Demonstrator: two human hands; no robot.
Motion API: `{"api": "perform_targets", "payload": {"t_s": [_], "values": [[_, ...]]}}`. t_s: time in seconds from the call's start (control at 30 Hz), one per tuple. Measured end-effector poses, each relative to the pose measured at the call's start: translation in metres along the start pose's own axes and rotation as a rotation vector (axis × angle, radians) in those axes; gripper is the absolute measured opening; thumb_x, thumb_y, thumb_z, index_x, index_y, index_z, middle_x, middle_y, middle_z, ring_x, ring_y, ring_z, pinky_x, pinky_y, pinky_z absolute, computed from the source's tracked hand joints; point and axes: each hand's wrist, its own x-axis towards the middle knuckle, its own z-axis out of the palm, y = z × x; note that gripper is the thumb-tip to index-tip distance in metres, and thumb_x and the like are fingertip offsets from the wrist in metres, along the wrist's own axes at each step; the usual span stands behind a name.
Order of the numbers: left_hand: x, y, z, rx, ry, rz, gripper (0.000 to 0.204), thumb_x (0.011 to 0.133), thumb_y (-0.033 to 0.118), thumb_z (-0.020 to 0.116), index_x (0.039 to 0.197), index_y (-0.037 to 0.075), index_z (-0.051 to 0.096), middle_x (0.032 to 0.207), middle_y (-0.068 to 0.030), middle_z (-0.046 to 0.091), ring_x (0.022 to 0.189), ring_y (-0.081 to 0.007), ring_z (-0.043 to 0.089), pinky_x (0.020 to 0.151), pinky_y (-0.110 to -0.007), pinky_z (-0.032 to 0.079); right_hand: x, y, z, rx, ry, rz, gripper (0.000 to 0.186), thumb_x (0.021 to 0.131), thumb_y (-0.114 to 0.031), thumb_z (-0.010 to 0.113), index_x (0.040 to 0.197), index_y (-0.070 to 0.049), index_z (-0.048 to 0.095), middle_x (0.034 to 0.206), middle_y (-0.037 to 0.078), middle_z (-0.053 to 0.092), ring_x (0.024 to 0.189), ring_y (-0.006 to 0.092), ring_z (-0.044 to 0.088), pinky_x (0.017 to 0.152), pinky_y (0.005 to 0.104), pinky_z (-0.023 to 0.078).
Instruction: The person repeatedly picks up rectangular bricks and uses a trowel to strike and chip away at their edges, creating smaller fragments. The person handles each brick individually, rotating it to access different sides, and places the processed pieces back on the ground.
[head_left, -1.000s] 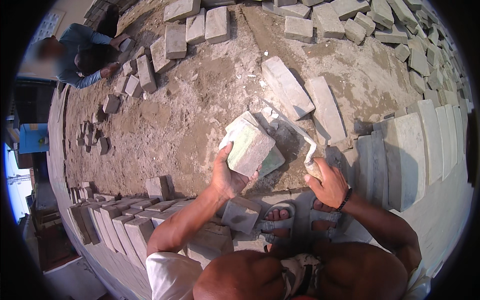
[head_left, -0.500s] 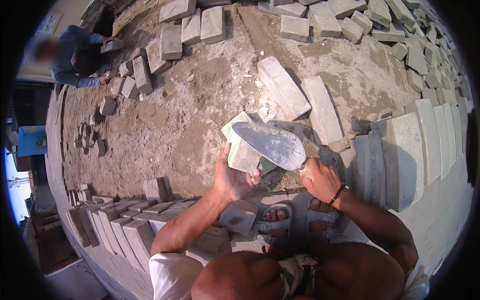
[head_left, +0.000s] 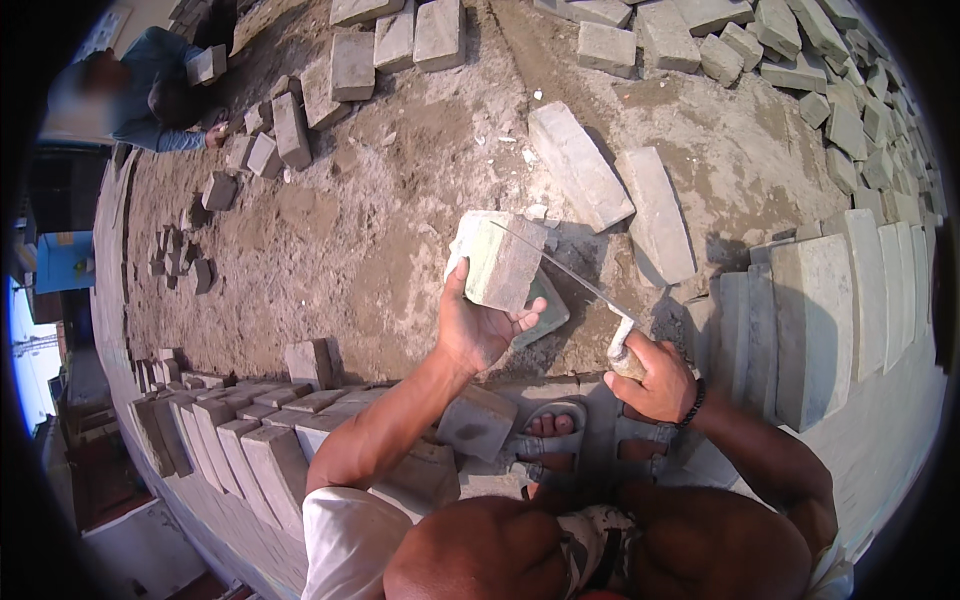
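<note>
My left hand [head_left: 472,328] holds up a grey brick [head_left: 516,266], thumb on its near side and fingers beneath. A pale, greenish-white layer coats the brick's left face. My right hand [head_left: 655,378] is closed round the handle of a trowel [head_left: 582,280]. The trowel's blade is seen edge-on, a thin line slanting up-left to the brick's top; I cannot tell whether they touch. Partly hidden behind the brick lies a flat green thing [head_left: 546,312] of unclear kind. Two long blocks, a left one [head_left: 580,168] and a right one [head_left: 655,215], rest on the dirt beyond.
Stacked bricks [head_left: 272,462] stand in rows at the near left, with big slabs [head_left: 812,330] upright at the right. A heap of bricks [head_left: 845,130] fills the far right. At the far left a person in blue [head_left: 165,65] crouches beside loose bricks. My sandalled feet are below.
The trowel has turned from showing its broad face to edge-on, its handle now more upright. The brick has tilted and risen slightly. The other person's held brick has shifted.
</note>
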Motion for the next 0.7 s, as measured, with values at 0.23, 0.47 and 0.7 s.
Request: {"api": "perform_targets", "payload": {"t_s": [0.23, 0.47, 0.7], "values": [[0.037, 0.013, 0.017, 0.067, 0.013, 0.224, 0.074, 0.094, 0.062, 0.036, 0.147, 0.009, 0.036, 0.139, -0.0158, 0.047, 0.123, -0.0439, 0.047, 0.107, -0.055, 0.029, -0.014, -0.032, 0.034, 0.076, -0.116, 0.127, 0.045, 0.087, -0.032, 0.065, 0.116, -0.001, 0.051, 0.09, 0.025, 0.065, 0.088, 0.0458, 0.064, 0.076, 0.0481, 0.05], [0.064, 0.03, 0.034, -0.092, 0.002, 0.319, 0.078, 0.093, 0.062, 0.038, 0.147, 0.006, 0.033, 0.139, -0.0186, 0.045, 0.12, -0.0465, 0.047, 0.104, -0.055, 0.03, 0.006, -0.044, 0.047, 0.219, -0.082, 0.078, 0.042, 0.09, -0.03, 0.061, 0.114, 0.001, 0.047, 0.087, 0.028, 0.063, 0.084, 0.0492, 0.06, 0.073, 0.0528, 0.046], [0.061, 0.037, 0.054, -0.254, 0.021, 0.262, 0.081, 0.093, 0.063, 0.04, 0.149, 0.006, 0.029, 0.142, -0.02, 0.043, 0.119, -0.0477, 0.049, 0.107, -0.057, 0.026, 0.009, -0.013, 0.053, 0.231, 0.026, 0.219, 0.043, 0.09, -0.028, 0.059, 0.117, 0.002, 0.046, 0.093, 0.03, 0.064, 0.09, 0.0495, 0.061, 0.077, 0.0525, 0.047]]}}
